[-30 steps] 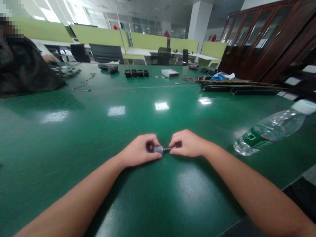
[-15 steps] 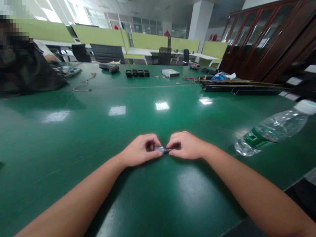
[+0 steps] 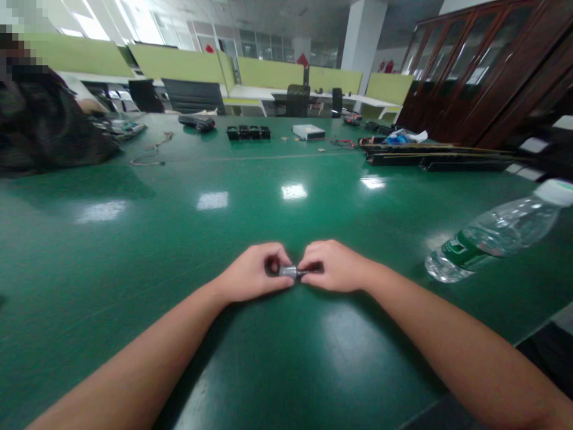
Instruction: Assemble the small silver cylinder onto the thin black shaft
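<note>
Currently, a wide green table (image 3: 286, 215) is filling most of the head view, its surface reflecting patches of light. A dark wooden cabinet with glass doors (image 3: 465, 71) is standing beyond it at the far right, and yellow-green partitions (image 3: 179, 64) are running across the background. At the far left, a person in dark clothing (image 3: 49, 119) is leaning at the table edge, partly out of frame. Long black bars (image 3: 394, 159) are lying at the far right of the table. A clear bottle (image 3: 487, 239) with a green label and white cap is appearing slanted, well apart from the right hand (image 3: 335, 266). The left hand (image 3: 255, 275) and the right hand are working close together above the near middle of the table. Farther back, a row of black blocks (image 3: 248, 132) and a flat silvery box (image 3: 308, 132) are resting near each other. Grip, left: thumb and fingers are clamping a small silvery cylinder (image 3: 287, 272), which is lying sideways between the hands. Grip, right: thumb and forefinger are pinching a thin dark piece (image 3: 302, 273) at the cylinder's right end; its far end is being hidden by the fingers.
</note>
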Tool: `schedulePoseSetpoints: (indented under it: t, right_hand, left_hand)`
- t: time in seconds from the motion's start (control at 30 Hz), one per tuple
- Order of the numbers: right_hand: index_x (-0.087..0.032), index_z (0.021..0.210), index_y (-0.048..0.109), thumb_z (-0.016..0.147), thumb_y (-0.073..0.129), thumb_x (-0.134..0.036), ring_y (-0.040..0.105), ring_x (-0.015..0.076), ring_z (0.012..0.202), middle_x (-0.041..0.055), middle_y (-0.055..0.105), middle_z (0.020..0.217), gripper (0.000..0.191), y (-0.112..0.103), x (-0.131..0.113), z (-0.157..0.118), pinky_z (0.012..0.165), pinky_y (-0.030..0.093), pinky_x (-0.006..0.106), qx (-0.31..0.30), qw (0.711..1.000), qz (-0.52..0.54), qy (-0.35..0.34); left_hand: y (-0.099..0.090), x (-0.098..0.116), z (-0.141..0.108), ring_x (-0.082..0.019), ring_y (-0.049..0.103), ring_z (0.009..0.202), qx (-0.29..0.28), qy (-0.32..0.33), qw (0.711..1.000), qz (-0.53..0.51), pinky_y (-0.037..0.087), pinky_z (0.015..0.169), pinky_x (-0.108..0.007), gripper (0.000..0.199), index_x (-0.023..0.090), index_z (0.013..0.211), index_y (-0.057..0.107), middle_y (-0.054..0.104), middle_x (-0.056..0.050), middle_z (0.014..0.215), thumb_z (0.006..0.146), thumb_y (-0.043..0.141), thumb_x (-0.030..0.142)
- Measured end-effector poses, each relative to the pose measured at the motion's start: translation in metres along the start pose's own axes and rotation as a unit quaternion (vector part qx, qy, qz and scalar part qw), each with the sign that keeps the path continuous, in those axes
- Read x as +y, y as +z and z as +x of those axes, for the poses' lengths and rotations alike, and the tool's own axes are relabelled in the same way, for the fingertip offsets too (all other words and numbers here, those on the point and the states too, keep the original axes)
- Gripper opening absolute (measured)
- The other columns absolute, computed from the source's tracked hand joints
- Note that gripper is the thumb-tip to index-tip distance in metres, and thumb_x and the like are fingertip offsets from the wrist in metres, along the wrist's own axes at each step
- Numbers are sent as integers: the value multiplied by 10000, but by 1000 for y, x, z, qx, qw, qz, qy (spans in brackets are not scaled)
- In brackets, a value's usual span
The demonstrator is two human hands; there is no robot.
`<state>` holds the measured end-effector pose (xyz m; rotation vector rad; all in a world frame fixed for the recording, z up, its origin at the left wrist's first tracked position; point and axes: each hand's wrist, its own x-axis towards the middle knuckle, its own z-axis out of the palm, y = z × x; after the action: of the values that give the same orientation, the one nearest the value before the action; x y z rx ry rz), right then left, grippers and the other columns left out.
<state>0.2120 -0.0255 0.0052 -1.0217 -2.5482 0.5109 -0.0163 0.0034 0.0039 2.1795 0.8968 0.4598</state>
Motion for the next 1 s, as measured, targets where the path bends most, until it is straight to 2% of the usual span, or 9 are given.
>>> schedulePoseSetpoints:
  t: [0.4, 1.0]
  right_hand:
    - [-167, 949, 763, 855, 639, -252, 598, 164, 816, 51, 697, 853, 176, 5, -1, 1, 749, 429, 271, 17, 999, -30, 11]
    - [-183, 911, 773, 826, 671, -298, 599, 150, 775, 40, 702, 837, 175, -4, 1, -3, 714, 408, 266, -13, 998, -44, 38]
  left_hand:
    - [1, -1, -1, -146, 570, 684, 1, 12, 1000, 1, 432, 623, -248, 220, 145, 858, 643, 611, -3, 756, 771, 723, 331]
    - [1, -2, 0, -144, 568, 704, 3, 28, 999, -15, 437, 640, -249, 190, 149, 834, 645, 614, -10, 793, 766, 733, 303]
